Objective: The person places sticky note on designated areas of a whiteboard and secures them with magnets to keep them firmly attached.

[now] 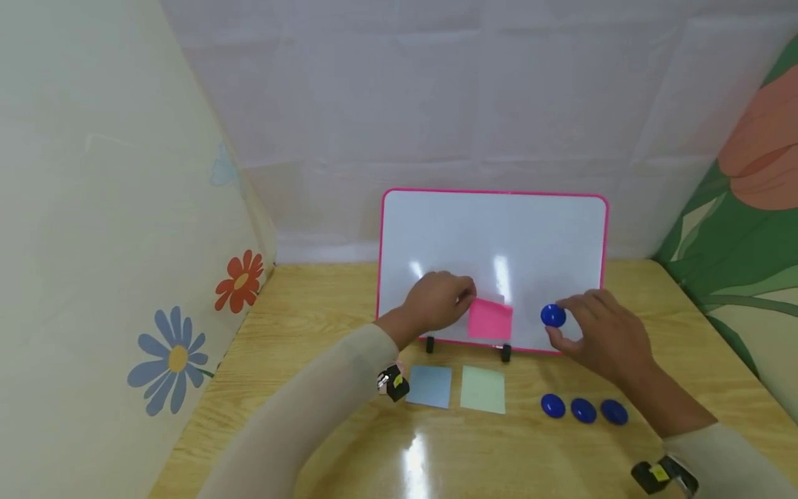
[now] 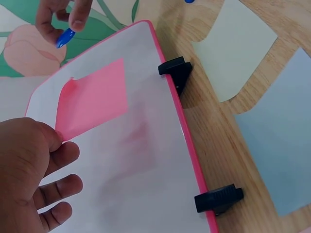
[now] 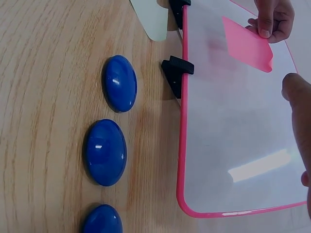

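My left hand (image 1: pixel 440 299) pinches the upper left corner of a pink sticky note (image 1: pixel 490 320) in front of a whiteboard (image 1: pixel 449 235) with a pink frame. One top corner of the note curls, as the left wrist view shows. Whether the note touches the board I cannot tell. To the right, my right hand (image 1: pixel 605 336) holds a round blue magnet (image 1: pixel 553 315) between thumb and fingers, before the board's lower right part. In the right wrist view that magnet is out of sight.
Black clip feet (image 2: pixel 221 199) support the board on a wooden table (image 1: pixel 337 298). A blue sticky note (image 1: pixel 430 387) and a pale green one (image 1: pixel 483 389) lie in front. Three more blue magnets (image 1: pixel 583 410) sit in a row at right. A white cloth backdrop (image 1: pixel 386 111) hangs behind.
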A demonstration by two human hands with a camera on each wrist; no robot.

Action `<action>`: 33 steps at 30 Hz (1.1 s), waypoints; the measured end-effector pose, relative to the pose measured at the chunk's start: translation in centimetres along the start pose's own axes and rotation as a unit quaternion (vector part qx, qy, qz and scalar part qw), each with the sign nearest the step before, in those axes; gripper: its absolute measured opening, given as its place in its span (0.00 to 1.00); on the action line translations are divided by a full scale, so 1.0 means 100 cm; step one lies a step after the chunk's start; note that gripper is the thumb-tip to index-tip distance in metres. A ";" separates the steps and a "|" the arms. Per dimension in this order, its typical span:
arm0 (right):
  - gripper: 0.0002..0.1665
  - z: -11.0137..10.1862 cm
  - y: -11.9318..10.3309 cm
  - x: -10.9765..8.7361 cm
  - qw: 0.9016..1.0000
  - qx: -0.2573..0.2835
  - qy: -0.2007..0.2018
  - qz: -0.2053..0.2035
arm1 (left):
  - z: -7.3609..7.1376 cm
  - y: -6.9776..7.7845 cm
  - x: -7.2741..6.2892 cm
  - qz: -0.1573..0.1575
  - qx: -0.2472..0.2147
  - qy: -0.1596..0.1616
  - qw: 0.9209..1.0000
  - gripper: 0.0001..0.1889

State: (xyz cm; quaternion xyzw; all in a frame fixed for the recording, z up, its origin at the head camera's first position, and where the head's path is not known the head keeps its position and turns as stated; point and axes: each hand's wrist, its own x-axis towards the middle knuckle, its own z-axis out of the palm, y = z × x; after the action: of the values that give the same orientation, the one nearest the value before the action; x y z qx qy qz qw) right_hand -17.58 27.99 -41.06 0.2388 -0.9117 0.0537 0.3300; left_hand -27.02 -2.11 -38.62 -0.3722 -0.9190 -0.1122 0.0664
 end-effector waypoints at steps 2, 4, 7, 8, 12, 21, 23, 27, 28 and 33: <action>0.32 0.000 0.001 0.000 1.000 0.002 -0.005 0.006 | -0.002 0.002 0.002 -0.002 0.002 -0.001 1.000 0.08; 0.32 -0.001 0.001 0.000 1.000 0.001 -0.006 0.010 | -0.005 0.002 0.003 -0.002 0.001 0.003 1.000 0.07; 0.31 -0.001 0.002 0.000 1.000 -0.002 -0.004 0.009 | -0.008 0.003 0.006 0.000 -0.006 0.009 1.000 0.07; 0.31 -0.001 0.002 0.001 1.000 -0.003 -0.003 0.009 | -0.008 0.003 0.007 0.000 -0.008 0.012 1.000 0.07; 0.31 -0.001 0.001 0.003 1.000 -0.006 -0.005 0.014 | -0.008 0.002 0.011 -0.004 -0.009 0.020 1.000 0.08; 0.31 -0.001 -0.001 0.008 0.999 -0.011 -0.015 0.029 | -0.008 0.006 0.016 -0.011 -0.011 0.024 1.000 0.09; 0.31 -0.001 -0.001 0.009 0.999 -0.012 -0.014 0.030 | -0.009 0.007 0.018 -0.008 -0.010 0.026 1.000 0.09; 0.32 0.000 -0.001 0.011 0.999 -0.012 -0.015 0.034 | -0.010 0.009 0.021 -0.009 -0.010 0.026 1.000 0.09; 0.32 0.000 -0.001 0.012 0.999 -0.012 -0.016 0.036 | -0.010 0.009 0.022 -0.010 -0.010 0.026 1.000 0.09; 0.32 0.001 0.000 0.015 0.999 -0.012 -0.019 0.041 | -0.009 0.011 0.028 -0.006 -0.004 0.027 1.000 0.08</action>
State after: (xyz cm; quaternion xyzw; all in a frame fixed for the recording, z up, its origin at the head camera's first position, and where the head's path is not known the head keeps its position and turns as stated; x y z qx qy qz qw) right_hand -18.61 27.39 -40.19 0.1983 -0.9273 0.0520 0.3133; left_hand -28.26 0.31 -37.04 -0.3638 -0.9186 -0.1260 0.0888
